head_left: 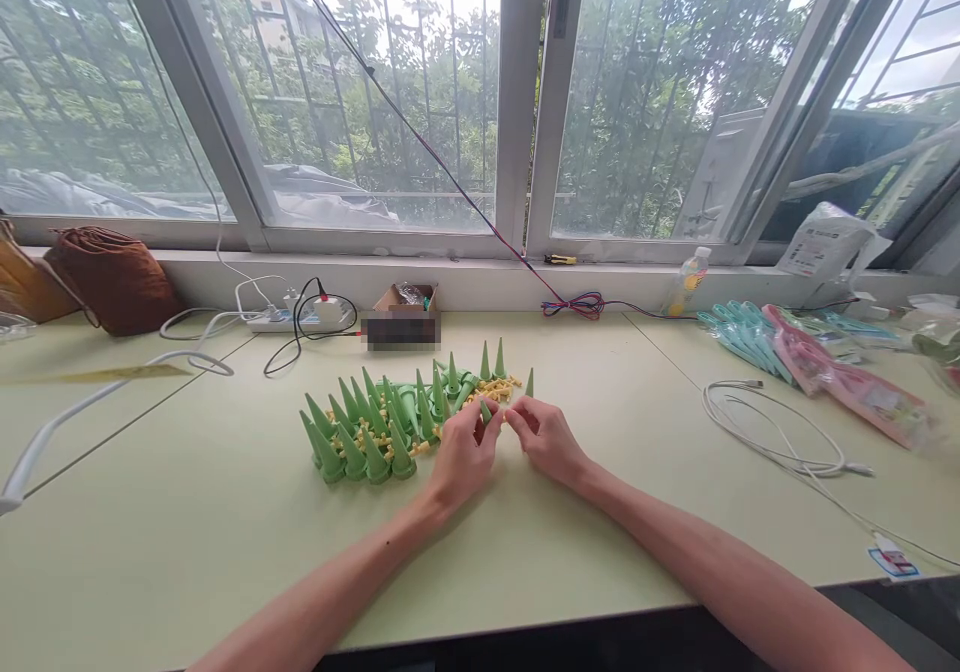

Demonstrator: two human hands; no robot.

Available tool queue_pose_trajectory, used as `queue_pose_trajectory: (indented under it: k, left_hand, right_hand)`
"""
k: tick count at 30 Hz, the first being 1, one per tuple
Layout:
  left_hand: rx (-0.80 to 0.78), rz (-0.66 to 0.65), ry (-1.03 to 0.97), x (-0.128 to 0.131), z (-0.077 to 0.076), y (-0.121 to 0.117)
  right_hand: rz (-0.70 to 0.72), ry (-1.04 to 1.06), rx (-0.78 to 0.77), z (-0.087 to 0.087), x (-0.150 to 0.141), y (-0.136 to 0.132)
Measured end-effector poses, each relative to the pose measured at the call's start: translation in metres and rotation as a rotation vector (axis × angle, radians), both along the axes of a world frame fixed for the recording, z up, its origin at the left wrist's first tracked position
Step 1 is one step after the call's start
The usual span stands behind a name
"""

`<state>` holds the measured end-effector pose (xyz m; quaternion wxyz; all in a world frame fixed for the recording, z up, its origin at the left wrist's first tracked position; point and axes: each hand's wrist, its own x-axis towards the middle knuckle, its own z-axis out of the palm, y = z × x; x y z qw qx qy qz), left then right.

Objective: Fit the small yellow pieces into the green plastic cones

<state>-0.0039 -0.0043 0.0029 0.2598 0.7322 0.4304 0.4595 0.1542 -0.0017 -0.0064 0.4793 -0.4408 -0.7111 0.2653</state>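
Fingers of my left hand gripped a green cone, its long axis tilted, tip up and leftward, base toward my right hand, whose closed fingertips, just beside it, pinched what looked like a small yellow piece.

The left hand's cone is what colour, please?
The cone is green; the head view shows it best.

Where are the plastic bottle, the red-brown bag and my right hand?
Bottle (pixel 683 287): head view, middle of its body.
Red-brown bag (pixel 116 282): head view, front side.
Right hand (pixel 550 439): head view, back of the hand.
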Motion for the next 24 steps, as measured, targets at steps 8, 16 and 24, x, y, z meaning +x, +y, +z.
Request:
queue_pose_trajectory:
  k: [8,16,24]
  left_hand:
    - [0.015,0.005,0.016,0.0001,-0.0003,0.0]
    - [-0.005,0.06,-0.002,-0.0004,0.0013,0.0023]
    - [0.0,0.034,0.062,-0.0016,0.0013,0.0004]
  right_hand:
    - [-0.019,-0.027,0.0,-0.0022,-0.0003,0.0016]
    - [0.088,0.042,-0.017,-0.0007,-0.0002,-0.0017]
    - [0.025,-0.012,-0.007,-0.0064,-0.0002,0.0032]
